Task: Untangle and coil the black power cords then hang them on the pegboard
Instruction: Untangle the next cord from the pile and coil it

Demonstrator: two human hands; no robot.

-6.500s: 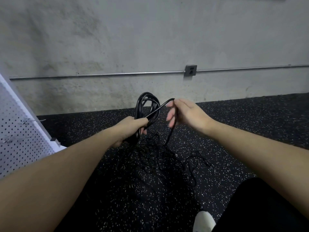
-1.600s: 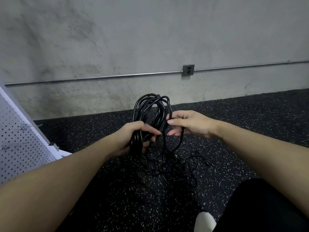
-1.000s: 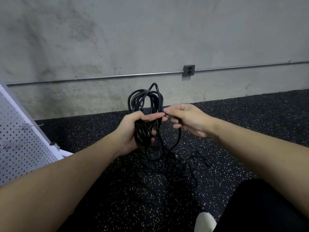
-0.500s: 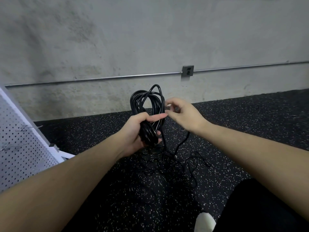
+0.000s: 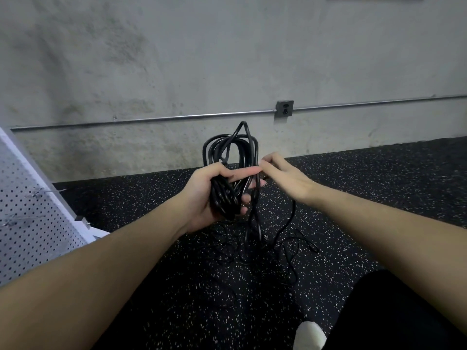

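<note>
Currently the left hand is raised in front of the person with the palm turned up, and its fingers curl around a thick coil of black power cord. The loops of the coil stand up above this hand. The right hand reaches in from the right side, with fingers mostly straight, and it touches the coil near the left thumb; whether it pinches a strand cannot be told. Loose cord hangs down and lies tangled on the speckled floor. A white pegboard leans at the left.
</note>
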